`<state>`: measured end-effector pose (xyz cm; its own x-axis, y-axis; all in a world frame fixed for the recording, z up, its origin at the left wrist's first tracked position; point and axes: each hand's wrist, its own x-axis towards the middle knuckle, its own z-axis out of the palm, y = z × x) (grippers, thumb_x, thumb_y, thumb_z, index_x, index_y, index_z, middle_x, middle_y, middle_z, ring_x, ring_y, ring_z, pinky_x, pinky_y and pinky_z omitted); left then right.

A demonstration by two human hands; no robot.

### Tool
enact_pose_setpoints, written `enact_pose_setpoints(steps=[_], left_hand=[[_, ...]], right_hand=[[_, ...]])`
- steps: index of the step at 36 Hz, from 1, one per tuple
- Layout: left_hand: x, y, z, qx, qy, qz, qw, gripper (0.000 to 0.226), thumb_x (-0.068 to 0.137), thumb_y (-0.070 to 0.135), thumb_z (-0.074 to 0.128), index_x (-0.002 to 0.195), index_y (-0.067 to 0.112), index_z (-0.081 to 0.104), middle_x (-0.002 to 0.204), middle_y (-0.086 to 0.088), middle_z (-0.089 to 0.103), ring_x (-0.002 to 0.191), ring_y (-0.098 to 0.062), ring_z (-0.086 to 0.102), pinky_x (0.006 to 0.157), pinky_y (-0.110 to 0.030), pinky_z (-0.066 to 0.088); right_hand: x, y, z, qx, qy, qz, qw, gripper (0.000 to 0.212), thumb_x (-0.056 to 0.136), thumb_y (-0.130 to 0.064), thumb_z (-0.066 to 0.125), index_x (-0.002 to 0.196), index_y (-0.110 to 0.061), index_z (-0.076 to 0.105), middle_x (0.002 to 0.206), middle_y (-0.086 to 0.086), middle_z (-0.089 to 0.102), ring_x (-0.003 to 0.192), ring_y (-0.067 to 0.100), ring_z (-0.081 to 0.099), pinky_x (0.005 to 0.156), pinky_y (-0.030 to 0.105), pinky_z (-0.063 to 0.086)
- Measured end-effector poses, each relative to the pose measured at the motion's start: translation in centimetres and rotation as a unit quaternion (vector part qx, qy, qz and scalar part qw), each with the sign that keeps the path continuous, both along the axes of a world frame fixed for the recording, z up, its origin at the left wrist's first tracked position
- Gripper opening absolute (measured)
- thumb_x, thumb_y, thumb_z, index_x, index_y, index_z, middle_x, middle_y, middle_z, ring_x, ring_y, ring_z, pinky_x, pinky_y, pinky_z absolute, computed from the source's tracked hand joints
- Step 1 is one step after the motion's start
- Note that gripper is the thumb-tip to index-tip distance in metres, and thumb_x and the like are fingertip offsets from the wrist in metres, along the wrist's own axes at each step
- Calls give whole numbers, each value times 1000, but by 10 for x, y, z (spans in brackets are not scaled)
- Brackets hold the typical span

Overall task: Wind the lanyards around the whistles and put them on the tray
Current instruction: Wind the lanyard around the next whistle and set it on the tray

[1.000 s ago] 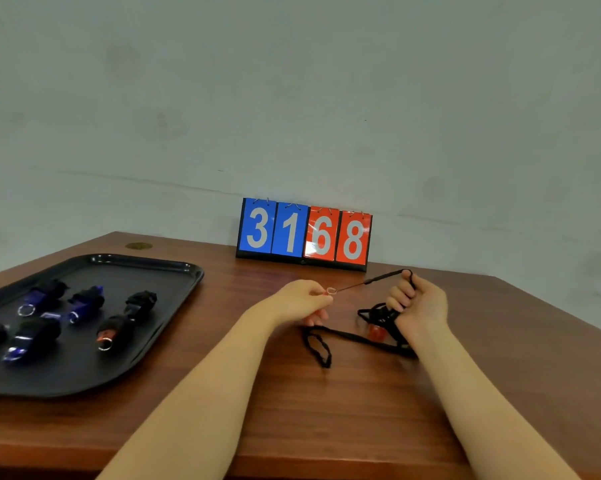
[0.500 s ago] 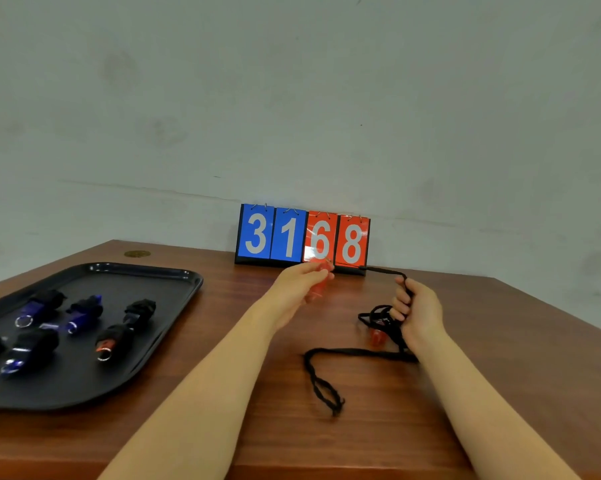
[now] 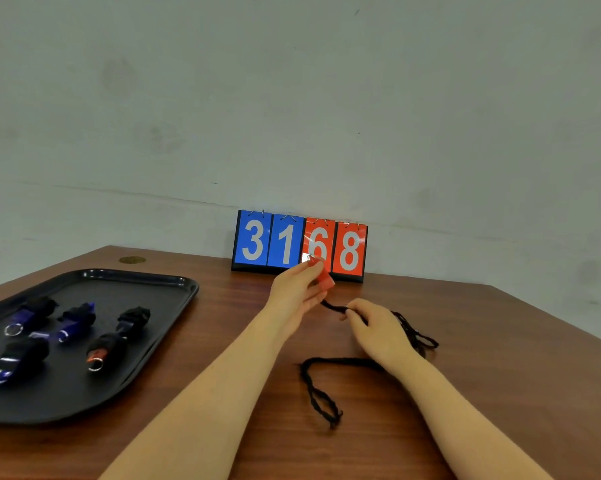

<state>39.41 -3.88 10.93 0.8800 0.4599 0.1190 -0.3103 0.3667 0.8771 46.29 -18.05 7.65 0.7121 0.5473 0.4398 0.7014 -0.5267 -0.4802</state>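
My left hand (image 3: 297, 294) holds a red whistle (image 3: 323, 277) up in front of the scoreboard, pinched between thumb and fingers. A black lanyard (image 3: 321, 393) runs from the whistle to my right hand (image 3: 378, 327), which pinches the cord close to the whistle. The rest of the cord trails over the wooden table (image 3: 500, 393) in loose loops behind and in front of my right wrist. The black tray (image 3: 146, 289) at the left holds several whistles wound in black cord, among them a blue one (image 3: 74, 322) and a red one (image 3: 103, 351).
A flip scoreboard (image 3: 299, 245) reading 3168 stands at the table's back edge against the grey wall. A small brass disc (image 3: 132, 260) is set into the table's far left corner. The table's right edge slants down at the right.
My left hand has raised the red whistle off the table. My right hand has dropped from the bunched cord and moved left to pinch the lanyard near the whistle; the loops now lie looser.
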Motion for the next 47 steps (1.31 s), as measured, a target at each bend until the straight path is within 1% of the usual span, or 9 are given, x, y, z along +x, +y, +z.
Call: enact_pose_setpoints(steps=[4, 9, 15, 20, 23, 28, 34, 40, 47], left_hand=[[4, 1, -7, 65, 26, 57, 996, 12, 91, 22, 65, 103, 25, 66, 102, 0, 69, 104, -16, 63, 96, -34, 48], [7, 3, -12, 70, 0, 96, 993, 29, 90, 15, 66, 119, 17, 65, 103, 2, 67, 95, -10, 63, 82, -24, 52], [8, 9, -15, 82, 21, 115, 990, 26, 90, 16, 66, 115, 15, 68, 105, -2, 69, 98, -15, 65, 76, -21, 52], [7, 9, -17, 121, 65, 76, 988, 16, 87, 18, 70, 102, 24, 70, 105, -1, 70, 102, -17, 66, 101, -39, 49], [4, 3, -14, 145, 59, 10, 988, 29, 88, 17, 68, 117, 15, 67, 113, -7, 70, 100, -16, 68, 91, -31, 55], [-5, -8, -5, 103, 8, -131, 986, 25, 91, 11, 62, 115, 8, 65, 106, -9, 73, 99, -19, 70, 81, -26, 57], [-13, -21, 3, 32, -55, -236, 970, 20, 93, 4, 56, 111, 5, 66, 104, -13, 72, 100, -21, 69, 81, -26, 57], [-6, -16, 4, -70, -104, -176, 976, 22, 90, -1, 58, 111, 3, 65, 109, -18, 70, 96, -22, 70, 74, -25, 59], [-2, -2, -9, 101, -4, 46, 994, 21, 85, 14, 71, 106, 18, 72, 100, -1, 74, 92, -13, 69, 69, -20, 51]], right_hand=[[-8, 1, 3, 1, 0, 56, 998, 18, 99, -25, 47, 95, -32, 63, 91, -13, 66, 87, 1, 59, 72, 11, 41], [-20, 3, 6, 29, 18, 117, 993, 24, 98, -22, 49, 88, -39, 63, 92, -17, 66, 91, -7, 57, 73, 8, 40], [-22, -1, 14, 190, 63, 114, 973, 23, 99, -18, 46, 85, -21, 63, 68, -18, 60, 63, -6, 53, 63, 12, 37], [-10, -7, 21, 346, 104, 48, 931, 25, 100, -17, 43, 83, -16, 61, 67, -12, 53, 65, 5, 48, 63, 19, 37], [-6, -10, 24, 402, 118, -5, 908, 27, 101, -19, 41, 82, -19, 60, 67, -5, 48, 62, 8, 44, 60, 21, 39], [5, -15, 25, 457, 184, -72, 867, 27, 102, -21, 40, 87, -18, 61, 66, -2, 40, 58, 11, 35, 55, 25, 32], [5, -11, 18, 372, 183, -44, 909, 27, 101, -22, 43, 86, -19, 65, 72, -4, 54, 69, 12, 48, 63, 23, 37], [-7, -2, 5, 164, 47, 26, 985, 21, 99, -19, 46, 87, -21, 64, 84, -5, 66, 78, 4, 59, 67, 16, 41], [-14, 3, -1, -6, -62, 92, 994, 20, 99, -25, 47, 85, -31, 60, 78, -14, 63, 80, -3, 56, 68, 10, 41]])
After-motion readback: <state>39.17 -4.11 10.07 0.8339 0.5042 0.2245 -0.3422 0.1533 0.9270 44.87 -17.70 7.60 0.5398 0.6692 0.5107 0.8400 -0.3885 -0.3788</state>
